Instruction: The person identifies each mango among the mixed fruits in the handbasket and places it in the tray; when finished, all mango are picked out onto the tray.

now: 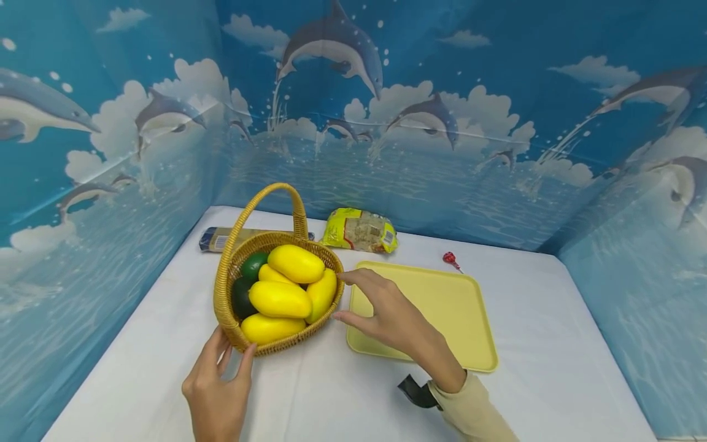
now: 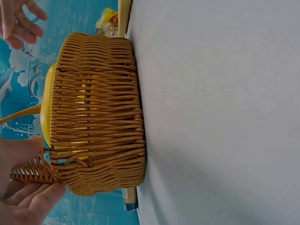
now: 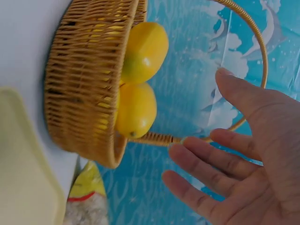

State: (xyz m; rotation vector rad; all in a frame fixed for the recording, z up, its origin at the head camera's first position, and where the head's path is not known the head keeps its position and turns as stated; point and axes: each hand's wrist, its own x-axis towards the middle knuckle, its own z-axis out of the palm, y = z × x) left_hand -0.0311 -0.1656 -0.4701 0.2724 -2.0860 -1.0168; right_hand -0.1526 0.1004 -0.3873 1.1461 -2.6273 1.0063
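Observation:
A wicker basket (image 1: 331, 307) with a tall arched handle stands on the table, filled with several yellow mangoes (image 1: 280, 299) and dark green avocado-like fruits (image 1: 243, 299). My left hand (image 1: 218, 387) is at its near left side; in the left wrist view the thumb and fingers (image 2: 44, 199) lie on either side of the handle's base, gripping there. On the basket's right, my right hand (image 1: 386, 307) has its fingers spread, with the fingertips close to the rim. Seen from the right wrist, that hand (image 3: 243, 159) holds nothing, and mangoes (image 3: 136, 110) show above the rim.
Right of the basket lies a pale yellow tray (image 1: 458, 307), partly under my right hand in the head view. Behind are a yellow bag with a see-through front (image 1: 361, 232) and a long blue-ended packet (image 1: 212, 239). A red-wrapped lollipop (image 1: 450, 258) lies beyond the tray.

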